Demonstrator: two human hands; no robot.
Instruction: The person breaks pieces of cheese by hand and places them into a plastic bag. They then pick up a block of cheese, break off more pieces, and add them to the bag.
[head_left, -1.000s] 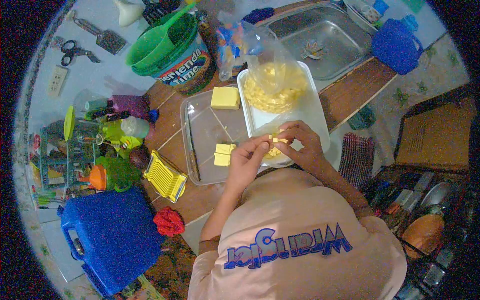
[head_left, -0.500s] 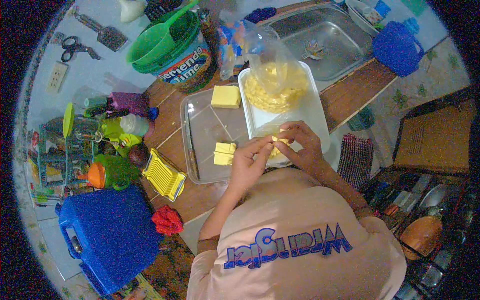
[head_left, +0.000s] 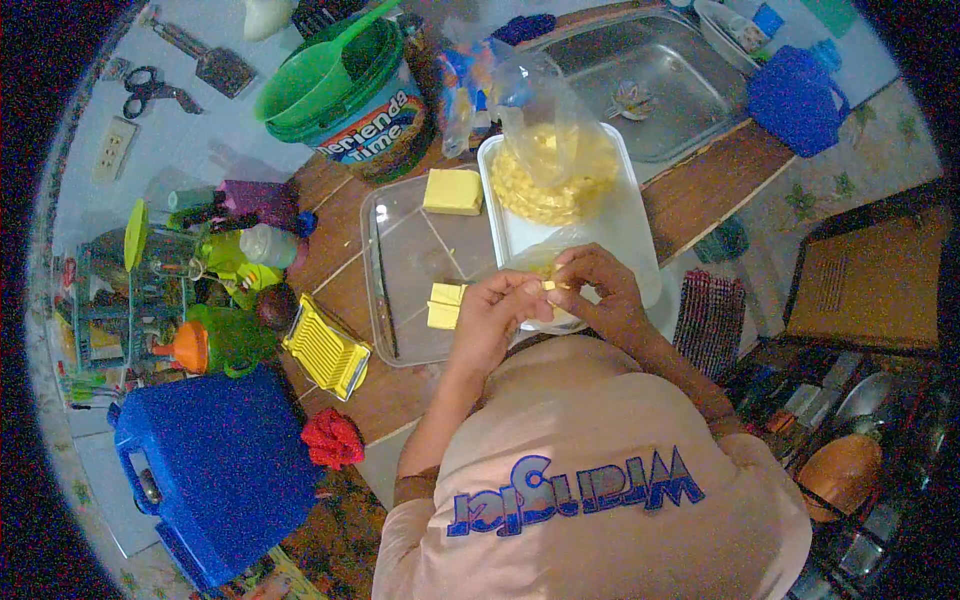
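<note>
My left hand [head_left: 497, 312] and my right hand [head_left: 602, 288] meet over the near end of a white tray [head_left: 638, 235]. Between their fingertips they pinch a small yellow piece of cheese [head_left: 548, 285]. Clear plastic lies just beyond the fingers. Farther up the tray sits a clear bag [head_left: 540, 110] with a heap of yellow slices [head_left: 550, 185] at its bottom. Left of the tray, a clear plastic lid [head_left: 410, 250] bears a larger cheese block [head_left: 453, 191], a smaller cut block [head_left: 444, 306] beside my left hand, and a knife [head_left: 383, 290] along its left edge.
A yellow slicer [head_left: 327, 348] and red cloth [head_left: 333, 438] lie left, near a large blue container [head_left: 220, 470]. A labelled bucket [head_left: 375, 135] with a green scoop [head_left: 300, 85] stands at the back. The metal sink [head_left: 650, 85] is back right.
My fingers have shifted around the yellow piece, and less of it shows between them now. The left fingers are more curled. The blocks on the lid stay put.
</note>
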